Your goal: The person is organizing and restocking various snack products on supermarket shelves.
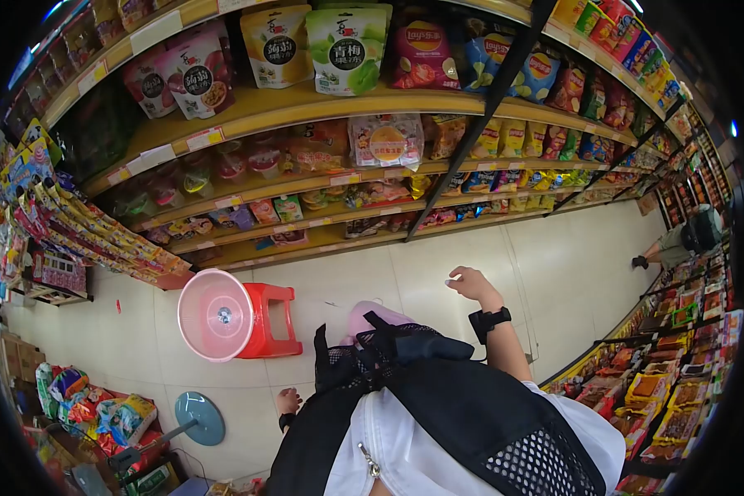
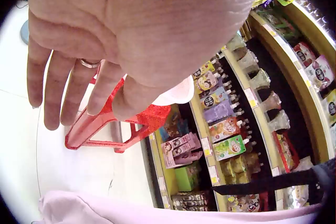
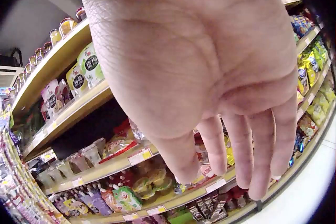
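My right hand (image 1: 474,285) is held out over the floor in front of the snack shelves, a black band on its wrist. In the right wrist view its palm shows bare and its fingers (image 3: 252,145) hang loosely, holding nothing. My left hand (image 1: 288,401) is low beside my body. The left wrist view shows its empty palm, a ring on one finger, and its fingers (image 2: 58,92) relaxed. Nearest to it is a red plastic stool (image 1: 274,321) on the floor. A pink basin (image 1: 215,314) stands against the stool's left side in the head view.
Shelves (image 1: 306,107) of jelly pouches and chip bags run along the front. Hanging snack packets (image 1: 99,231) are at the left, with a blue round base (image 1: 199,418) below. At the far right, a person (image 1: 694,234) is near another packed shelf (image 1: 661,388).
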A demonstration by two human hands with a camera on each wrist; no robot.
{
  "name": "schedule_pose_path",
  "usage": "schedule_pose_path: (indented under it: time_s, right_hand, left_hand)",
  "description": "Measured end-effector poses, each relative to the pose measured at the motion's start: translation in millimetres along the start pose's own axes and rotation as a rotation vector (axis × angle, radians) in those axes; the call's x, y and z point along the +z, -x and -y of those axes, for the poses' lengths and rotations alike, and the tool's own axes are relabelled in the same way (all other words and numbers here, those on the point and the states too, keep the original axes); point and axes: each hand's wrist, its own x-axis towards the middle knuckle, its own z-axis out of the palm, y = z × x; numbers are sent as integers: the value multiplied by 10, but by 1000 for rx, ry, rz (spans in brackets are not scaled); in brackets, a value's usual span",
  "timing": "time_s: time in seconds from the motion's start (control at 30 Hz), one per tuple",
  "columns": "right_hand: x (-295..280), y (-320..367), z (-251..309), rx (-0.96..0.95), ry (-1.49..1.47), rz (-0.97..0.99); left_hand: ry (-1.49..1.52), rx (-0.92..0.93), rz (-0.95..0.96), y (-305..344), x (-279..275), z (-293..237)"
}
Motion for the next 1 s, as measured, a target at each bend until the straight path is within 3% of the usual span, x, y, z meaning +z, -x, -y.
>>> schedule_pose_path:
  time_s: [0.17, 0.4, 0.57, 0.8, 1.0]
  right_hand:
    - [34, -159, -173, -99, 22, -9]
    - [-251, -177, -651, -10, -36, -17]
    - [-541, -236, -1023, -9, 7, -72]
    - [-662, -313, -1288, 33, -73, -86]
    - [-605, -393, -1408, 44, -80, -24]
  left_hand:
    - [-33, -10, -20, 167, 68, -266]
    - [-163, 45, 19, 121, 421, -574]
    - [59, 86, 14, -90, 740, -619]
    - [-177, 23, 19, 634, 985, -941]
    - [-68, 9, -12, 565, 994, -676]
